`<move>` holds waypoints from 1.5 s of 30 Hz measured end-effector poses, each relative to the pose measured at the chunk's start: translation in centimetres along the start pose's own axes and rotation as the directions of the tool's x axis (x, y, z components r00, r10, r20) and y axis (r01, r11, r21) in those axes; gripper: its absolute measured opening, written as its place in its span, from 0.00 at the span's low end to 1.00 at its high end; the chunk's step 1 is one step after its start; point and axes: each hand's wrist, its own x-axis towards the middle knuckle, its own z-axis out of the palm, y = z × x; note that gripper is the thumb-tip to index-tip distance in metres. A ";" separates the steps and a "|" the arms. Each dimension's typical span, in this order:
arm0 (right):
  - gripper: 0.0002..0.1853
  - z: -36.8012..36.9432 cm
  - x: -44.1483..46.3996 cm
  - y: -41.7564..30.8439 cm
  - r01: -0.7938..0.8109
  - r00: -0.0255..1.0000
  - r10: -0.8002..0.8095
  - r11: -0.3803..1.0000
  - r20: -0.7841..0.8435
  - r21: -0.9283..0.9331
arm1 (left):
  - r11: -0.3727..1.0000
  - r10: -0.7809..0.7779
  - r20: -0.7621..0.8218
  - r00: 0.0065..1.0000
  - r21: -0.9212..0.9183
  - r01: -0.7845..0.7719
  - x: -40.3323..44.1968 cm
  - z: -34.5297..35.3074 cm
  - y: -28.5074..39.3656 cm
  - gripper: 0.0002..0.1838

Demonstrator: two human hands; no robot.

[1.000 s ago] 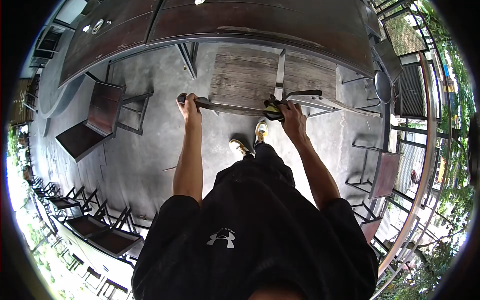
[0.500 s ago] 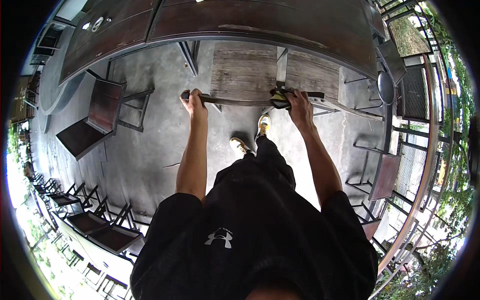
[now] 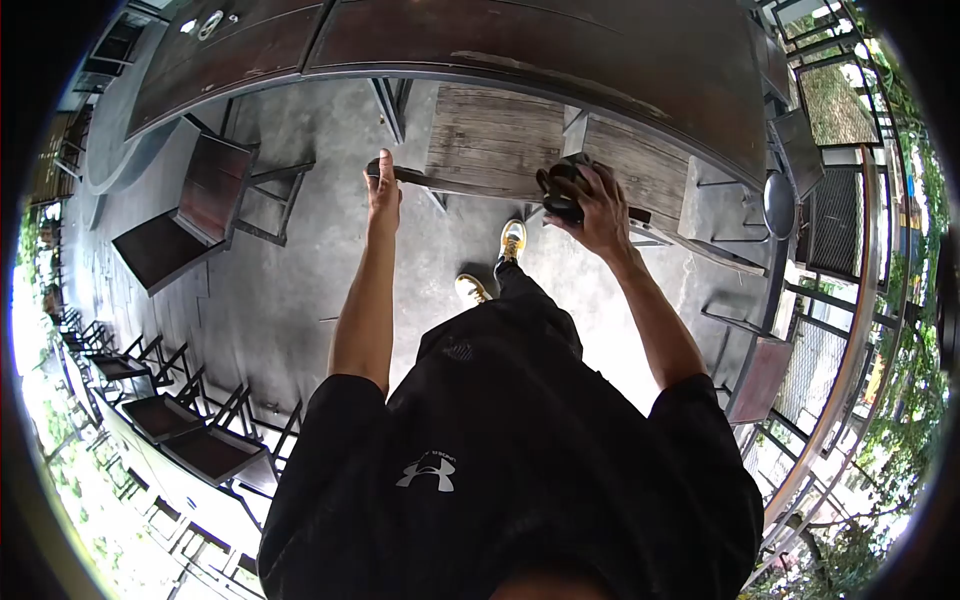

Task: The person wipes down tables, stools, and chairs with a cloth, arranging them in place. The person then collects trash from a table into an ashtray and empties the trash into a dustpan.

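My left hand [image 3: 383,192] is closed at the left end of a long, narrow dark strip [image 3: 412,178], with the thumb pointing up. The strip runs rightward along the near side of a weathered wooden bench [image 3: 490,135]; I cannot tell exactly what it is. My right hand [image 3: 600,212] grips a dark, rounded object [image 3: 564,188] with a loop-like part on its left. Its kind is blurred and partly hidden by the fingers. A dark end of the strip shows just right of that hand.
A long dark table [image 3: 520,45] spans the far side. On the left stands a dark chair [image 3: 205,195]; stacked chairs [image 3: 215,450] line the lower left. A round stool [image 3: 779,205] and a railing [image 3: 862,300] are on the right. My shoes [image 3: 513,238] rest on concrete.
My left hand has risen slightly and its thumb now points up. My right hand has shifted lower, its fingers spread over the dark object, which has turned. The strip slants more. The view has tilted.
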 end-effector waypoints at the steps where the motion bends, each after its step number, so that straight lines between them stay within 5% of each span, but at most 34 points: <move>1: 0.28 0.0 0.1 0.1 0.025 1.000 -0.025 1.000 0.006 -0.013 | 0.999 0.021 0.043 0.999 0.041 -0.023 0.4 -0.4 -0.3 0.22; 7: 0.32 1.2 1.6 -1.0 0.205 0.974 -0.194 0.974 0.115 -0.098 | 0.999 -0.036 0.169 0.985 0.028 0.032 0.2 -2.1 0.7 0.31; 11: 0.32 3.5 4.3 -5.0 0.365 0.913 -0.364 0.930 0.185 0.033 | 0.993 -0.088 0.201 0.976 0.092 0.071 0.2 -3.0 0.7 0.35; 15: 0.32 6.1 8.0 -11.0 0.332 0.913 -0.366 0.923 0.180 0.196 | 0.994 -0.104 0.154 0.983 0.002 0.105 -1.4 -2.4 1.7 0.36; 17: 0.32 8.6 10.2 -13.5 0.341 0.910 -0.377 0.917 0.172 0.205 | 0.955 -0.104 0.275 0.956 -0.241 0.173 -2.2 -2.9 1.7 0.39; 20: 0.31 12.4 13.6 -15.5 0.279 0.948 -0.306 0.934 0.093 0.224 | 0.917 -0.125 0.329 0.936 -0.322 0.235 -2.5 -3.9 1.4 0.42; 23: 0.28 13.9 16.5 -16.1 -0.193 0.845 -0.114 0.846 0.522 0.497 | 0.927 -0.184 0.314 0.931 -0.260 0.271 -2.0 -5.2 0.7 0.45; 27: 0.26 14.0 17.2 -14.6 -0.271 0.696 -0.212 0.807 0.686 0.525 | 0.947 -0.249 0.358 0.900 -0.102 0.303 -0.1 -6.5 2.1 0.48; 29: 0.25 13.1 16.1 -13.5 -0.300 0.719 -0.158 0.808 0.677 0.508 | 0.969 -0.208 0.448 0.869 -0.026 0.246 0.4 -6.9 4.0 0.48; 33: 0.29 8.3 13.6 -12.6 -0.365 0.671 0.117 0.912 0.733 0.189 | 0.977 -0.210 0.506 0.837 0.067 0.205 2.8 -10.4 5.2 0.48; 36: 0.29 7.0 9.5 -10.8 -0.221 0.879 0.197 0.975 0.435 0.005 | 0.972 -0.235 0.497 0.835 0.125 0.199 4.1 -13.9 5.4 0.48; 38: 0.29 6.1 7.9 -10.0 -0.221 0.924 0.225 0.974 0.310 -0.049 | 0.967 -0.254 0.486 0.836 0.160 0.200 4.7 -15.9 6.2 0.48; 40: 0.25 5.5 6.7 -9.9 -0.171 0.985 0.171 0.982 -0.015 -0.079 | 0.960 -0.272 0.427 0.862 0.186 0.211 4.8 -17.9 6.9 0.48; 45: 0.21 6.7 7.1 -10.1 -0.170 0.979 0.151 0.976 -0.134 -0.139 | 0.954 -0.258 0.326 0.909 0.238 0.185 6.9 -19.9 8.9 0.47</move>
